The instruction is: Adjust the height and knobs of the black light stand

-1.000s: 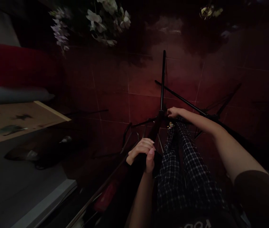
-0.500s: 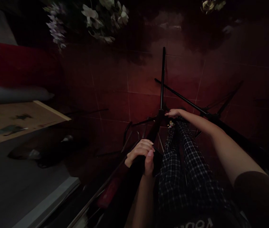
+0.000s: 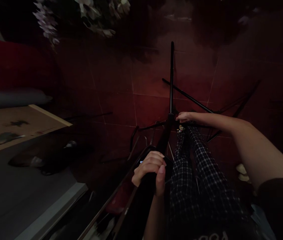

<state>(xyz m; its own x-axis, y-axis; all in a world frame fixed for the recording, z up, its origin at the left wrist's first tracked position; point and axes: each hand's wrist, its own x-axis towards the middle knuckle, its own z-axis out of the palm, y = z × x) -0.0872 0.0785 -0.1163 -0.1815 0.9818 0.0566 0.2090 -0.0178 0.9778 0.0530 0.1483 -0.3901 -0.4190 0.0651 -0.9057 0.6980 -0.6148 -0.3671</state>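
Low in the head view, at lower centre of the frame, the left hand curls closed around the dark pole of a black stand, which reaches up to upper centre. Just right of centre, the right hand is bent beside the stand's joint; whether it grips anything, I cannot tell. White flowers show at upper left, 2 plaid trouser legs at lower right.
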